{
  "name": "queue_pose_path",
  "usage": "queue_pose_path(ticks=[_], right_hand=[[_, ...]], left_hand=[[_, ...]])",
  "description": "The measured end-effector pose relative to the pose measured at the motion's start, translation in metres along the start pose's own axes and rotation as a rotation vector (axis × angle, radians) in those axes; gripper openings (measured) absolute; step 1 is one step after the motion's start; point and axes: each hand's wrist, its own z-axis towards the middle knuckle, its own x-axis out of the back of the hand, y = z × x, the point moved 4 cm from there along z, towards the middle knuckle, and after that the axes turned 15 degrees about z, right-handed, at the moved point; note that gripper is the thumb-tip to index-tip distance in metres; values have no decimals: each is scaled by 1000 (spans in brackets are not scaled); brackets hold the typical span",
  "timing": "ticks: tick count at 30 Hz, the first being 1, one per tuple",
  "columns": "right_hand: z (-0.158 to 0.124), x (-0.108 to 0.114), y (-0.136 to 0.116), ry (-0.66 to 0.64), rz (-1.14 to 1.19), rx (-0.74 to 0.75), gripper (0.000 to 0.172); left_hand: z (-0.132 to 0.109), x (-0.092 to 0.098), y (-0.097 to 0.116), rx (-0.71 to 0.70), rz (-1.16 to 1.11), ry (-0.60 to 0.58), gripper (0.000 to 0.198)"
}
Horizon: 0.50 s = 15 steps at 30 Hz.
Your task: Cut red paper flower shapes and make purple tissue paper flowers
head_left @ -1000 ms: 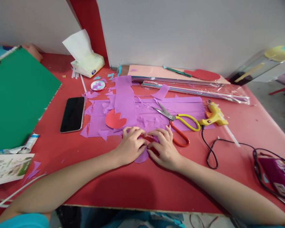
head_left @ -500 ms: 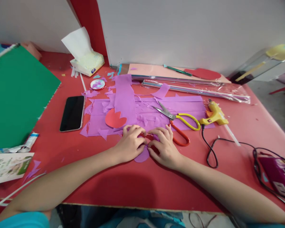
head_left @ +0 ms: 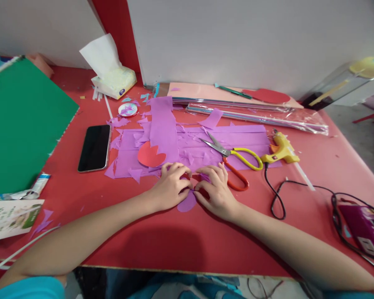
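Note:
My left hand (head_left: 173, 186) and my right hand (head_left: 216, 192) meet over the red table, fingertips pinched on a small purple paper piece (head_left: 187, 203). Its rounded lower end shows below my fingers; the rest is mostly hidden under them. Just beyond my left hand lies a red paper tulip shape (head_left: 151, 155), resting on purple paper sheets (head_left: 127, 149) strewn with scraps. To the right of my right hand, open scissors (head_left: 227, 153) with one yellow and one red handle lie partly on the purple paper.
A yellow glue gun (head_left: 282, 150) with a black cord sits at right, near a purple power box (head_left: 363, 228). At left are a phone (head_left: 95, 148), a green board (head_left: 25, 128) and a tissue box (head_left: 116, 82). Plastic-wrapped paper (head_left: 255, 118) lies along the back.
Both hands stay in nearly the same place, still pinching the purple paper. Its visible lower end looks slightly narrower on the left; the fingers have shifted only a little.

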Motion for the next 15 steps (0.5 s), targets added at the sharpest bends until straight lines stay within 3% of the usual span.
queue_pose_path(ticks=[15], right_hand=[[0, -1, -2, -3, -28, 52, 10]], left_hand=[[-1, -2, -1, -12, -5, 7, 13]])
